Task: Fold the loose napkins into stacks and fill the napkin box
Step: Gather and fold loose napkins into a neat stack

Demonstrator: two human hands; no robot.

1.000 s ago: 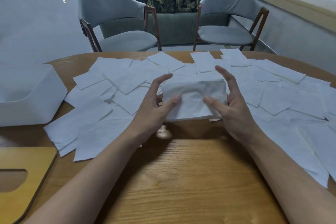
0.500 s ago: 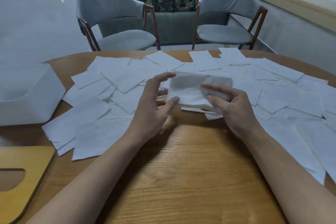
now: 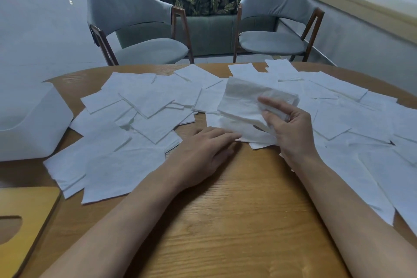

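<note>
White paper napkin stack [image 3: 246, 101], surely light and floppy, hangs pinched in my right hand [image 3: 291, 128] over the middle of the wooden counter [image 3: 225, 221]. My left hand [image 3: 203, 151] lies flat, fingers straight, touching its lower edge. It is best gripped across the fold.

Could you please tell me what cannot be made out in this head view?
Napkin box: head view, cut by the left edge; its pale interior is washed out, so its fill is unknown.
Wooden lid: cut by the left and bottom edges.
Napkin stack: the grip of the right hand covers its right end; sheet count unreadable.
Loose napkins: overlap each other and run off the right edge.
</note>
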